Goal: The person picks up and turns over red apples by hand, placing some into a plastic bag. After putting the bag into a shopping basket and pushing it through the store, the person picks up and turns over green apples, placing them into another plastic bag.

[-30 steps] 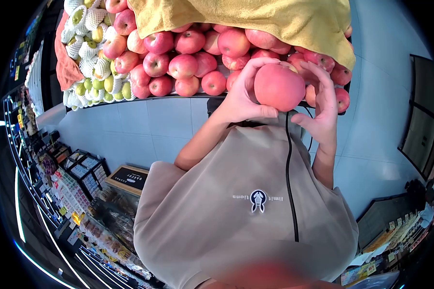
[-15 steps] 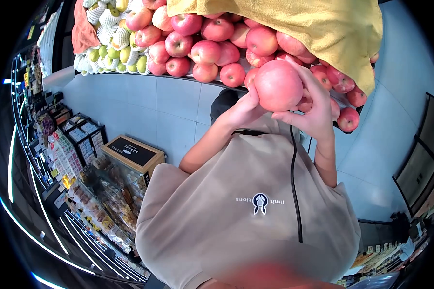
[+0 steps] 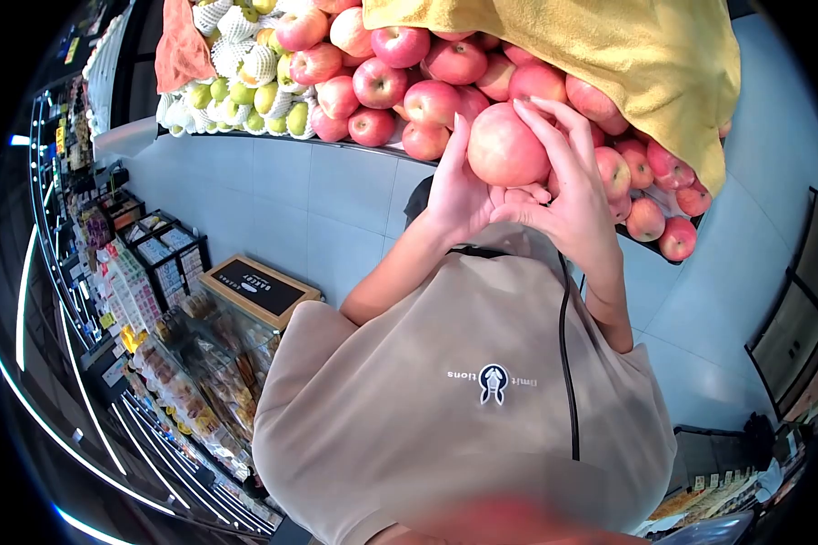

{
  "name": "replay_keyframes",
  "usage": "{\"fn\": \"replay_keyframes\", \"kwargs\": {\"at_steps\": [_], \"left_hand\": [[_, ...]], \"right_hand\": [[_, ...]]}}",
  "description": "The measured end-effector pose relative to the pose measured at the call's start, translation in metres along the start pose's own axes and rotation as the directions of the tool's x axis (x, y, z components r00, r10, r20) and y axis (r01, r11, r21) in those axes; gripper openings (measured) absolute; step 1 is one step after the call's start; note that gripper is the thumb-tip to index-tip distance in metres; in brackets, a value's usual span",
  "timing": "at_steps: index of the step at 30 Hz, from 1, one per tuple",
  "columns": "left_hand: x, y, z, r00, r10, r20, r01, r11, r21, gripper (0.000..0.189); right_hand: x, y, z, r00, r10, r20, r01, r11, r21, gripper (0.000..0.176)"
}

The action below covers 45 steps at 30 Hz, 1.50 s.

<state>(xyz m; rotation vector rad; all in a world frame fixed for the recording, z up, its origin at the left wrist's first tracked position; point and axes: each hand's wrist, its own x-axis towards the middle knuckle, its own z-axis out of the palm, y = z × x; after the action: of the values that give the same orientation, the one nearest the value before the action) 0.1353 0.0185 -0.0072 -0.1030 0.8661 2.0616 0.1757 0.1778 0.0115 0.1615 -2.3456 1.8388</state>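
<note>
A large pinkish-red apple (image 3: pixel 507 145) is held between both hands in front of the fruit display. My left hand (image 3: pixel 459 200) cups its left side and underside, with the thumb raised along the apple and the fingers partly hidden beneath it. From the right, my right hand (image 3: pixel 580 186) curls over the same apple, its fingertips resting on the upper right side. Behind and around the hands lie many red apples (image 3: pixel 432 103) in a heap. A yellow cloth (image 3: pixel 650 59) covers the upper right part of this heap.
Pears in white foam nets (image 3: pixel 259 64) and an orange cloth (image 3: pixel 182 54) lie left of the apples. Below left stands a bakery case with a wood-framed black sign (image 3: pixel 259 289). Pale floor tiles (image 3: pixel 277 182) run beneath the display. A dark cable (image 3: pixel 568 363) hangs down my shirt.
The fingers of my right hand have come over the apple's upper right side. My left thumb now stands straighter beside it. The display has shifted slightly right and down in view.
</note>
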Motion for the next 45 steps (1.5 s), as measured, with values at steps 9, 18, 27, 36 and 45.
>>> {"fn": "replay_keyframes", "kwargs": {"at_steps": [9, 18, 27, 36, 45], "left_hand": [[-0.005, 0.044, -0.021, 0.979, -0.072, 0.192, 0.151, 0.887, -0.437, 0.082], [0.001, 0.088, -0.051, 0.961, 0.243, 0.132, -0.263, 0.951, 0.161, 0.060], [-0.005, 0.123, -0.064, 0.961, 0.134, 0.242, -0.114, 0.989, -0.092, 0.066], [0.018, 0.145, -0.078, 0.962, 0.052, 0.270, -0.073, 0.995, 0.070, 0.065], [0.022, 0.157, -0.111, 0.917, 0.107, 0.384, -0.243, 0.913, 0.327, 0.048]], "right_hand": [[0.029, -0.018, 0.043, 0.989, -0.063, -0.135, 0.063, 0.998, -0.005, 0.080], [0.059, -0.023, 0.068, 0.962, -0.063, -0.265, 0.044, 0.996, -0.076, 0.074], [0.089, -0.042, 0.101, 0.956, -0.128, -0.265, 0.061, 0.967, -0.247, 0.085], [0.106, -0.043, 0.111, 0.912, -0.113, -0.394, 0.044, 0.982, -0.182, 0.083], [0.213, -0.090, 0.028, 0.847, -0.344, -0.405, 0.110, 0.859, -0.500, 0.072]]}}
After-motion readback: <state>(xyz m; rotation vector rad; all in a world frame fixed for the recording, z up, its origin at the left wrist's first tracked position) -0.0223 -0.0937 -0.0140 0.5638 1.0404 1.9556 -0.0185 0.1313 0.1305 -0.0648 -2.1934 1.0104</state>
